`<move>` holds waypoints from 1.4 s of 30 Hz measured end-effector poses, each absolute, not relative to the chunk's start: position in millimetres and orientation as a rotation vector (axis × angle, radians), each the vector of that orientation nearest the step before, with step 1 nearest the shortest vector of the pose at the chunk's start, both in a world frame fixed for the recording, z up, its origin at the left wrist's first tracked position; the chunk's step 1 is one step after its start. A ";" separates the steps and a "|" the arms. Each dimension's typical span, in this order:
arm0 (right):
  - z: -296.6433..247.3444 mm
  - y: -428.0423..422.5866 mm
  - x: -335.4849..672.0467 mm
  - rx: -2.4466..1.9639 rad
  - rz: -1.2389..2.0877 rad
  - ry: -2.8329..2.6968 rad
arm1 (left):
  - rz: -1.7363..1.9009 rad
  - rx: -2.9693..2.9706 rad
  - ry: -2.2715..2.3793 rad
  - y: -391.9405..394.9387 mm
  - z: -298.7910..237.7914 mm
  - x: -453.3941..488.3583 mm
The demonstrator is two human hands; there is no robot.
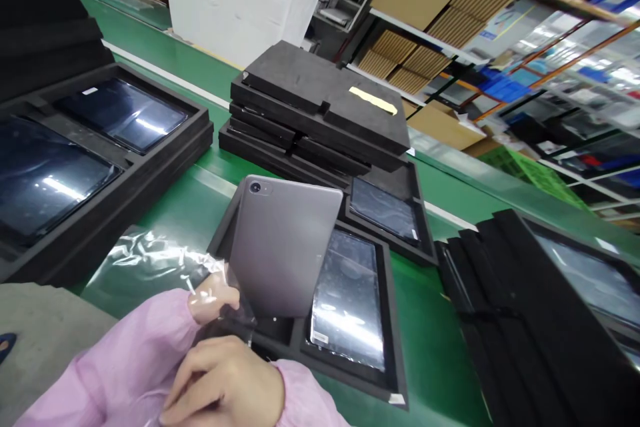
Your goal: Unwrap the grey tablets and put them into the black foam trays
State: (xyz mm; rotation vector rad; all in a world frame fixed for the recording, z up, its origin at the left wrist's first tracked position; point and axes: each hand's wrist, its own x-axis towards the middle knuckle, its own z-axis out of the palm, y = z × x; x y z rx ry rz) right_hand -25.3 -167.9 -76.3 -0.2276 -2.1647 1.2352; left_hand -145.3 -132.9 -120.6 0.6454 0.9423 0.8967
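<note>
**Two hands, one grey tablet**

At nine o'clock, a wide black foam tray with two dark screens lying flat in it. Lower, at seven o'clock, a clear plastic bag crumpled on the green belt.

Left hand, pink-sleeved, reaching in from seven o'clock, forearm angled up toward centre. Thumb pressed over the tablet's lower left corner, pinched tight on it with bag film bunched under the grip.

Right hand at six o'clock, just below the left. Knuckles up, fingers curled inward, sleeve trailing off toward five o'clock. Hard to tell whether anything is clasped inside.

Tablet itself dead centre, propped nearly upright, back panel and corner lens facing the camera, lower edge over the left pocket of the near tray. In the right pocket, a second tablet, screen up.

At twelve o'clock, stacked foam trays bearing a yellow strip. At three o'clock, more black trays, fanned and leaning.
</note>
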 end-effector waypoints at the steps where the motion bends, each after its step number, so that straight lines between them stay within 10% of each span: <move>1: -77.8 -168.3 -26.1 -0.172 1.284 -2.193 | 0.891 0.631 0.931 -133.2 -121.1 -145.0; 42: -111.1 -176.5 -27.4 -0.159 1.583 -2.423 | 0.982 0.559 0.858 -136.5 -148.6 -142.5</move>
